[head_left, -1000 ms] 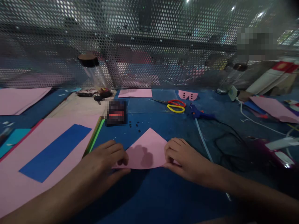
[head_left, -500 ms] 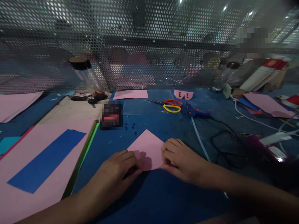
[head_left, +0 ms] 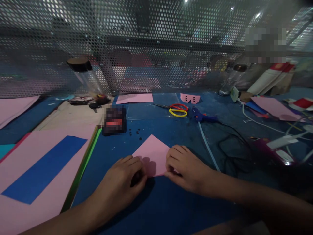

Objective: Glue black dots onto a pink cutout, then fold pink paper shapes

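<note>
A piece of pink paper lies in front of me on the blue tabletop, one corner pointing away. My left hand is closed on its left side, thumb and fingertips at the near edge. Opposite it, my right hand grips the right side in the same way, fingers curled over the sheet. The paper's left and right corners are hidden beneath the hands. Several tiny black pieces lie beyond the far corner. Further back rest scissors with red and yellow handles and a blue glue gun.
At left, a blue paper strip lies on large pink sheets. A dark box stands near them. Perforated metal panel closes off the back. Jar, pink cutout, cables and papers lie around.
The view has shifted slightly, so the table items appear a little further left. Both hands stay on the pink paper; its near edge looks straighter and flatter.
</note>
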{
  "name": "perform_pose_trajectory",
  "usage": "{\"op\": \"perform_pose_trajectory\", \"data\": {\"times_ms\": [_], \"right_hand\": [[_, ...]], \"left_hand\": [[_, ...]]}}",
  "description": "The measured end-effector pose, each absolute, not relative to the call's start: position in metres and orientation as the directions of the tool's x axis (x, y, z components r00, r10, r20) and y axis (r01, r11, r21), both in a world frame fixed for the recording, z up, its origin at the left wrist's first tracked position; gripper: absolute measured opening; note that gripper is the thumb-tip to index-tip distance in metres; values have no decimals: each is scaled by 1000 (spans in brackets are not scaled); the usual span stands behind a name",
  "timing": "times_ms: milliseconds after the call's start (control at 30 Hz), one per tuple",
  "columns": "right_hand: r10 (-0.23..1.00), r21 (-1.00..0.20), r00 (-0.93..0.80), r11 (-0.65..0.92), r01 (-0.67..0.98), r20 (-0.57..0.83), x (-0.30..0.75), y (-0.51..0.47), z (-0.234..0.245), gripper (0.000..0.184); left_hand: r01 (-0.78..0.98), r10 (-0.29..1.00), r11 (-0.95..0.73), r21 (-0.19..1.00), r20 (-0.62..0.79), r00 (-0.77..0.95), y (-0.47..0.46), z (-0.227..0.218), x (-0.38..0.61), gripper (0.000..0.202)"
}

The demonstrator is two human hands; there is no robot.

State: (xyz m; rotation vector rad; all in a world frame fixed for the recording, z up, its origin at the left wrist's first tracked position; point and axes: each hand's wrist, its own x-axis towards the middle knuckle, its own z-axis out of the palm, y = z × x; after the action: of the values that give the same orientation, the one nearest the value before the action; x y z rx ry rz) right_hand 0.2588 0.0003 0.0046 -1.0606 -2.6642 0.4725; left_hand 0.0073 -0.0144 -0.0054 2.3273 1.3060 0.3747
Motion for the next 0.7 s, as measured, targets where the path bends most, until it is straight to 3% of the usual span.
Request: {"op": "perform_pose_trajectory", "data": {"times_ms": [467, 700], "right_hand": [[709, -329, -696, 688, 647, 115, 255, -1, -4, 19], [744, -346, -658, 651, 676, 115, 250, -4, -6, 14]], "left_hand": [[779, 864, -481, 402, 69, 499, -13, -12, 14, 20], [780, 862, -491, 388, 85, 500, -12, -12, 17, 21]]}}
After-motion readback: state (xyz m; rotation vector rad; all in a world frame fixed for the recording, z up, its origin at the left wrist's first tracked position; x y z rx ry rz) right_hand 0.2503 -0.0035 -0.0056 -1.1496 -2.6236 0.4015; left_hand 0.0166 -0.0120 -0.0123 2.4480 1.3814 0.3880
